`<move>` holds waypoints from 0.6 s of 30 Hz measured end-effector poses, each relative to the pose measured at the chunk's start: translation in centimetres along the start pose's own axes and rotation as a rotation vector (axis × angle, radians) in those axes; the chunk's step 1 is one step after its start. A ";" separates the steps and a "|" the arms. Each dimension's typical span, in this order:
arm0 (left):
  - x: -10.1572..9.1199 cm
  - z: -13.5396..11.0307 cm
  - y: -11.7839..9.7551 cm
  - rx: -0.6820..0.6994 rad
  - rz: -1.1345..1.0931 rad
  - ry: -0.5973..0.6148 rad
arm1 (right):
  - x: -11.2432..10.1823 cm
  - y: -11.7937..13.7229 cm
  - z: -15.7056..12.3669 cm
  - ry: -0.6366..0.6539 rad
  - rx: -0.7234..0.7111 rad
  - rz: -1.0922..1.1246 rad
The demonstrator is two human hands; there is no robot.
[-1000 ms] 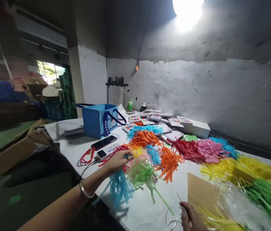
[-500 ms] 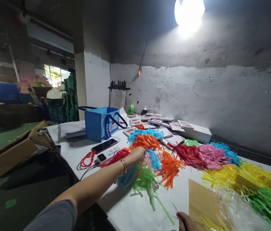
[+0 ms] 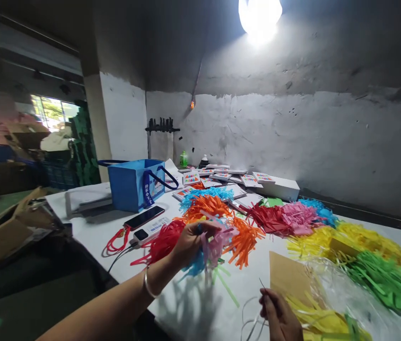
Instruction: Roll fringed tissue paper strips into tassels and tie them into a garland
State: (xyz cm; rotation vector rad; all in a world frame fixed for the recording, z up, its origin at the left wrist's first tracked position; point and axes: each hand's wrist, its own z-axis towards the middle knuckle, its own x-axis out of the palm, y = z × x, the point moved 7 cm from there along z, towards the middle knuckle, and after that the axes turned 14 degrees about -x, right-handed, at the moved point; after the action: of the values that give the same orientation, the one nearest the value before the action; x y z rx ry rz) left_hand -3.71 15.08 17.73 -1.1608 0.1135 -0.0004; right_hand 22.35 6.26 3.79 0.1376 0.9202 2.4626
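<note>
My left hand (image 3: pixel 190 241), a silver bangle at its wrist, is closed on a pink paper tassel (image 3: pixel 215 246) held above the white table. At the lower right, the fingertips of my right hand (image 3: pixel 279 310) pinch a thin needle (image 3: pixel 261 283). White string (image 3: pixel 248 327) loops beside those fingers. Around my left hand are a red tassel (image 3: pixel 167 239), orange tassels (image 3: pixel 243 239) and a blue tassel (image 3: pixel 195 266), the last partly hidden. Light green strips (image 3: pixel 228 286) trail on the table below.
Red (image 3: pixel 269 219), yellow (image 3: pixel 314 244) and green tassel bundles (image 3: pixel 388 279) lie right, near brown card (image 3: pixel 286 274) and clear plastic (image 3: pixel 332 279). Printed packs (image 3: pixel 250 181) pile at the back. Left are a blue bag (image 3: pixel 129 187), a phone (image 3: pixel 144 218) and a corded white device (image 3: pixel 147 233).
My left hand has drawn back from the tassel pile and lifted the pink tassel. My right hand has come further into view with the needle and string. The view has shifted rightward.
</note>
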 end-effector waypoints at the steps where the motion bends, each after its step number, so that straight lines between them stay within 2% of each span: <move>1: 0.6 -0.9 0.0 -0.007 -0.025 0.016 | -0.1 1.1 0.5 -0.013 -0.019 0.059; 4: 2.6 -3.3 -0.2 -0.003 -0.080 0.080 | 0.0 5.3 2.1 -0.023 -0.133 0.159; 6: 4.0 -4.9 -0.3 0.020 -0.077 0.154 | 0.5 7.7 2.9 0.022 -0.157 0.183; 10: 5.4 -7.2 0.1 0.044 0.030 0.220 | 1.5 9.8 3.7 0.156 -0.140 0.214; 12: 5.0 -7.9 0.4 0.052 0.088 0.216 | 1.2 9.5 3.6 0.159 -0.156 0.184; 14: 3.7 -8.1 0.6 0.027 0.132 0.158 | 0.4 8.8 3.2 0.121 -0.191 0.091; 17: 1.3 -8.2 0.8 -0.112 0.188 -0.011 | -0.1 8.3 2.0 0.101 -0.260 -0.077; 18: 1.2 -8.3 0.8 -0.156 0.208 -0.022 | 0.2 8.4 1.7 0.113 -0.275 -0.101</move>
State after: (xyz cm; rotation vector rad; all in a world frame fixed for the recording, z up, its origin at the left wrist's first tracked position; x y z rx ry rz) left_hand -3.35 7.71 13.59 -1.3000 0.2175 0.2078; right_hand 19.09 1.91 10.39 -0.1403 0.6077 2.4923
